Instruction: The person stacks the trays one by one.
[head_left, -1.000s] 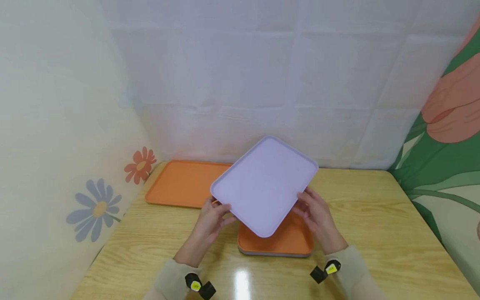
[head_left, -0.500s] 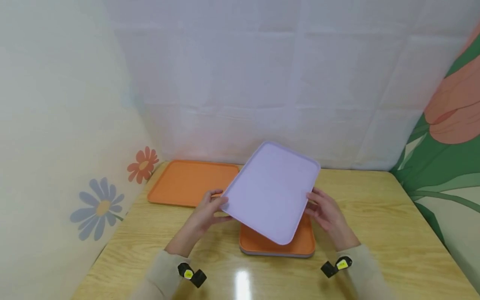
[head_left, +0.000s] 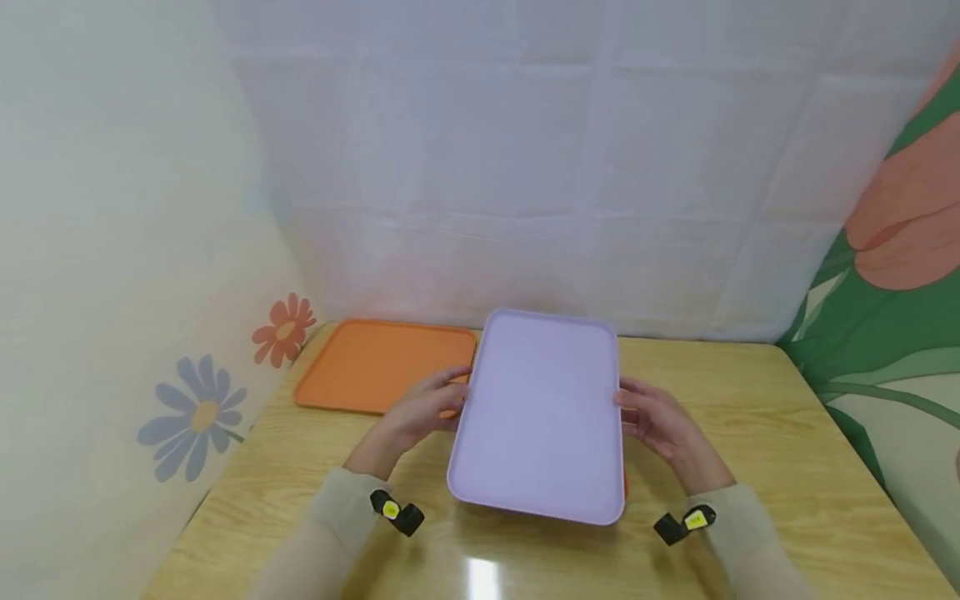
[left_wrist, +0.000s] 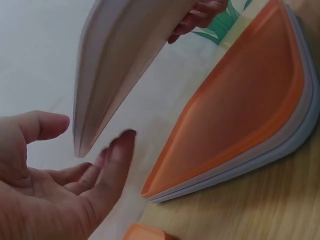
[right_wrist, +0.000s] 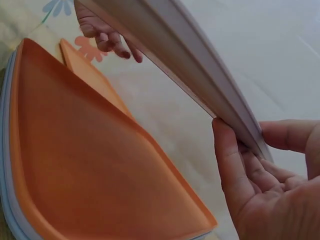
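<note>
A lilac rectangular tray point(head_left: 540, 417) is held raised over the stack in the head view, its long sides running away from me. My left hand point(head_left: 423, 408) holds its left edge; in the left wrist view the thumb point(left_wrist: 47, 125) is at the rim and the fingers curve beneath, the index finger standing off it. My right hand point(head_left: 663, 421) pinches the opposite edge, thumb on one face and fingertips on the other, as the right wrist view shows. Below lies an orange tray point(right_wrist: 95, 150) on top of paler trays point(left_wrist: 300, 127), mostly hidden from the head camera.
Another orange tray point(head_left: 382, 365) lies flat at the table's back left, near the flower-patterned wall point(head_left: 198, 417). The wooden table point(head_left: 742, 417) meets a white cloth point(head_left: 540, 167) behind, and a wall with large painted tulips point(head_left: 915, 208) stands to the right.
The lilac tray has turned from a diagonal angle to nearly straight and come lower and nearer, covering most of the stack. Both hands have shifted along to its long sides.
</note>
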